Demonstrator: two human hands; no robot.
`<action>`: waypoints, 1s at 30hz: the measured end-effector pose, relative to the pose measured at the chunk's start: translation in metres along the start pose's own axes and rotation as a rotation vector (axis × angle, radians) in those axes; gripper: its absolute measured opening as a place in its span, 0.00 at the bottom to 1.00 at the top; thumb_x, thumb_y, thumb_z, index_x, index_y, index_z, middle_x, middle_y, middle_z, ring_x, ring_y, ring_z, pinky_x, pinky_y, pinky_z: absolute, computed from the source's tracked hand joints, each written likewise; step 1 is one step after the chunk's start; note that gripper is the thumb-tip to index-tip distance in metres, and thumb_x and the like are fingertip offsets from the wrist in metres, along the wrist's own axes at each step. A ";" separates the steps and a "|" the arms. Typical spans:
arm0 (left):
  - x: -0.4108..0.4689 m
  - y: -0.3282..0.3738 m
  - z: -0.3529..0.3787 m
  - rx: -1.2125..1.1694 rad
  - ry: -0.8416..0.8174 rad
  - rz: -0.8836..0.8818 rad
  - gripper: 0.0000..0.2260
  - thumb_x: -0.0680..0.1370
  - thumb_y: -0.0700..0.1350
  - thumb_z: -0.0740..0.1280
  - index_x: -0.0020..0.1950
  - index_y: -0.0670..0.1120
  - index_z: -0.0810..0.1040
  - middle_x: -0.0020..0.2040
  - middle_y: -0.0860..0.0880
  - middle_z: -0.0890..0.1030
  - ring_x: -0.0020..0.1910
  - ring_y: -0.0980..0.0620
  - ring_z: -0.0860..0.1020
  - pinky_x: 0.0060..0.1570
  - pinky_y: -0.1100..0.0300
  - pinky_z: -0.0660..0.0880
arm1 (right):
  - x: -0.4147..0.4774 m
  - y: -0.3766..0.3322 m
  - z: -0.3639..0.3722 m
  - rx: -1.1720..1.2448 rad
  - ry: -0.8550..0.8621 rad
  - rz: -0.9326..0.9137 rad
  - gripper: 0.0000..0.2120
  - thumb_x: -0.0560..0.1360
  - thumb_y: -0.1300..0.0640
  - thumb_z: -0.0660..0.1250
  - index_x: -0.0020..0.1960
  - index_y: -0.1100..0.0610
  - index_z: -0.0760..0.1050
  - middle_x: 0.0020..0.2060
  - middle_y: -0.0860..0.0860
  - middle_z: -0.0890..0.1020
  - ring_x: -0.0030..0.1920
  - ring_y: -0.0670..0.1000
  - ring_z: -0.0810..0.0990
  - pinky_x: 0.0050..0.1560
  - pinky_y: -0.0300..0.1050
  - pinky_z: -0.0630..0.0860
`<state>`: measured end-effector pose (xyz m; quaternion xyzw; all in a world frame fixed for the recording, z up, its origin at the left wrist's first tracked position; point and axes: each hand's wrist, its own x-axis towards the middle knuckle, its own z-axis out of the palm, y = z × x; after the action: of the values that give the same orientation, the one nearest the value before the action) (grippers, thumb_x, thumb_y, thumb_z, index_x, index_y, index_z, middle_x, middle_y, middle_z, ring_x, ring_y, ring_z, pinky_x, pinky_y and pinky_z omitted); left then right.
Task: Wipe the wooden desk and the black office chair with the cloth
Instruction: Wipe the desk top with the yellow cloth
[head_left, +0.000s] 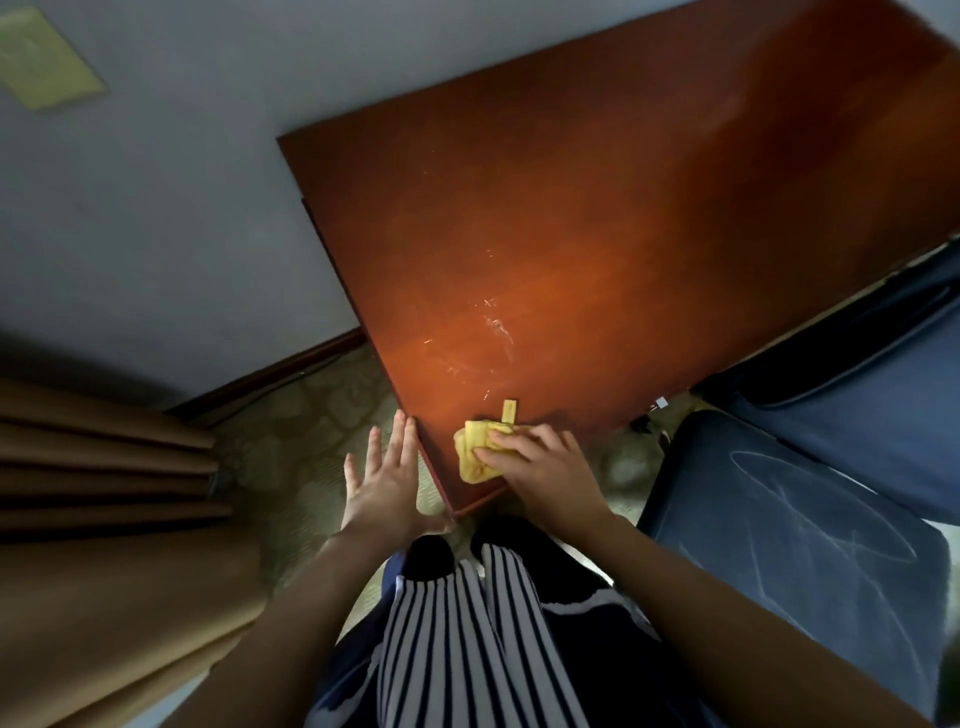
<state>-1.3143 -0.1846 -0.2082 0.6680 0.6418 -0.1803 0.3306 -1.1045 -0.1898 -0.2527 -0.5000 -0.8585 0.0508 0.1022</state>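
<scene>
Cloth: the yellow cloth (475, 452) lies bunched up on the near corner of the table (597, 234). A small tag sticks out at its far side.
Right hand: the right hand (540, 467) sits on top of the cloth, fingers bent over it, holding it down on the wood.
Left hand: the left hand (382, 478) is flat with fingers straight and holds nothing. It is right by the table's left edge; I cannot tell if it touches.
Table: brown and shiny, with thin white marks (493, 332) just past the cloth.
Chair: the chair (810, 535) is at the right, near the table. Its seat has pale streaks.
How the cloth will feel: likely soft, light and floppy. It may slide easily on the shiny wood and bunch up more.
Where to hold: I think on top, with the palm pressing down and the fingers tucked round the folds.
</scene>
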 end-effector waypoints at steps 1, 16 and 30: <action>0.001 0.002 0.002 -0.019 0.011 -0.008 0.58 0.68 0.62 0.72 0.75 0.46 0.28 0.75 0.53 0.28 0.75 0.47 0.32 0.72 0.42 0.37 | -0.002 0.011 -0.002 0.014 0.025 0.049 0.19 0.68 0.53 0.66 0.59 0.45 0.79 0.57 0.45 0.81 0.50 0.53 0.74 0.39 0.48 0.73; 0.001 0.024 0.005 -0.032 0.088 -0.199 0.56 0.66 0.67 0.70 0.77 0.50 0.33 0.78 0.56 0.37 0.76 0.45 0.35 0.73 0.39 0.44 | 0.096 0.131 -0.030 0.087 0.023 0.634 0.18 0.78 0.59 0.63 0.67 0.46 0.73 0.65 0.47 0.75 0.60 0.57 0.69 0.56 0.53 0.66; -0.001 0.023 -0.001 0.018 0.116 -0.252 0.54 0.67 0.65 0.71 0.77 0.54 0.36 0.78 0.53 0.53 0.77 0.46 0.41 0.73 0.41 0.49 | 0.083 0.024 -0.005 0.170 -0.118 -0.098 0.24 0.69 0.66 0.71 0.62 0.47 0.78 0.61 0.49 0.79 0.55 0.60 0.77 0.48 0.55 0.72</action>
<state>-1.2920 -0.1841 -0.2020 0.5944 0.7370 -0.1871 0.2619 -1.1223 -0.1062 -0.2416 -0.4430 -0.8790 0.1476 0.0960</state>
